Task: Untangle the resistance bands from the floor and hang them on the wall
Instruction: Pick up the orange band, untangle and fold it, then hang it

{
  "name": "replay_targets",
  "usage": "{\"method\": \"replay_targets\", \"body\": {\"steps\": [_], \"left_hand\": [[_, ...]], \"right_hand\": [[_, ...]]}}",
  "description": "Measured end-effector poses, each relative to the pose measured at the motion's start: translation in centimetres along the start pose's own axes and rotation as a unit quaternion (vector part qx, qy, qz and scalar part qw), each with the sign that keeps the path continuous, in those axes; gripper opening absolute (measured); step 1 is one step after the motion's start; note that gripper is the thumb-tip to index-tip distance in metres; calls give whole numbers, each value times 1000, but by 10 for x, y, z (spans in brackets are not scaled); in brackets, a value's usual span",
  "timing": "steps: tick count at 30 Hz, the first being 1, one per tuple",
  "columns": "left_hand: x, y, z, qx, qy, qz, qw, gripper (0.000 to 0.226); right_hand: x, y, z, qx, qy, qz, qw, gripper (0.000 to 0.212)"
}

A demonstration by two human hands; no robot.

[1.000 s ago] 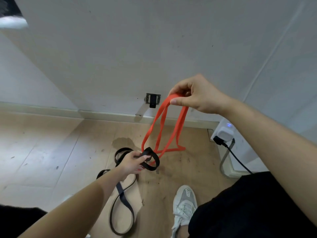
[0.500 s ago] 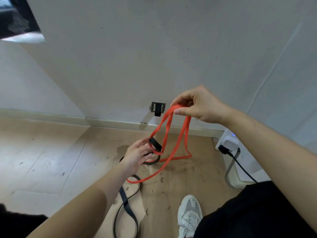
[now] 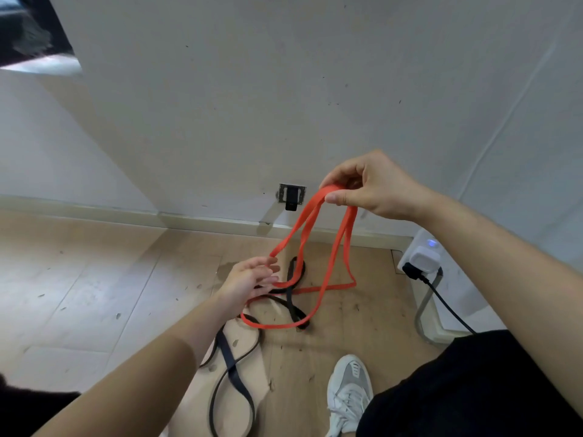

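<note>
My right hand point(image 3: 375, 187) pinches the top of a red resistance band point(image 3: 342, 247), which hangs in long loops down to the wooden floor. A black resistance band point(image 3: 232, 367) lies on the floor, and its upper loops point(image 3: 295, 272) cross the red band's lower loops. My left hand point(image 3: 249, 280) reaches in beside that crossing with fingers stretched out, touching the red strands and holding nothing. On the wall low down sits a small metal hook plate point(image 3: 291, 195), just left of my right hand.
A white power adapter point(image 3: 422, 258) with a black cable point(image 3: 441, 302) is plugged in at the right by the wall. My white shoe point(image 3: 348, 386) stands on the floor below the bands. A skirting board point(image 3: 126, 216) runs along the wall's foot.
My left hand let go of the black loop, which dropped back to the floor, and now spreads its fingers by the red strands. My right hand keeps hold of the red band's top.
</note>
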State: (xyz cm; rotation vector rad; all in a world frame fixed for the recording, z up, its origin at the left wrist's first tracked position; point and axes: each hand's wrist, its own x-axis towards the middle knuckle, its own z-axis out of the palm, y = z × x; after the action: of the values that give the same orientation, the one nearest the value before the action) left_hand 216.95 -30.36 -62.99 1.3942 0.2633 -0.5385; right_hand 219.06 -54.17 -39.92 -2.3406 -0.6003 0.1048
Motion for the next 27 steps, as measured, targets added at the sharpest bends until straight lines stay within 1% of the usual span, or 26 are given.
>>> {"method": "replay_targets", "body": {"steps": [2,5,7,9,13,17,19,20,22,25,27], "left_hand": [[-1,1,-3,29,60,44,997,26],[-6,9,1,110,153,144,971,12],[-11,24,6,124,176,191,958,12],[-20,48,15,110,142,233,956,17],[-38,102,38,113,4,275,955,40],[-54,137,46,174,-120,254,944,41],[-60,149,45,208,-158,237,936,36],[-63,154,44,221,-163,231,933,33],[-69,162,41,244,-143,236,930,28],[-77,172,28,281,-64,290,912,17],[-84,179,15,290,-28,315,903,16]], "right_hand": [[0,0,0,5,-1,-2,1000,15],[1,-3,-1,10,3,-7,1000,14],[2,-5,-1,11,3,-9,1000,12],[2,-7,-1,12,3,-9,1000,12],[4,-8,1,7,4,-7,1000,13],[4,-10,0,13,8,-9,1000,14],[4,-12,0,29,11,-10,999,13],[4,-13,0,43,14,-11,999,12],[5,-15,-1,75,25,-12,997,11],[8,-17,-3,100,38,-15,994,11],[11,-18,-2,108,43,-13,993,10]]}}
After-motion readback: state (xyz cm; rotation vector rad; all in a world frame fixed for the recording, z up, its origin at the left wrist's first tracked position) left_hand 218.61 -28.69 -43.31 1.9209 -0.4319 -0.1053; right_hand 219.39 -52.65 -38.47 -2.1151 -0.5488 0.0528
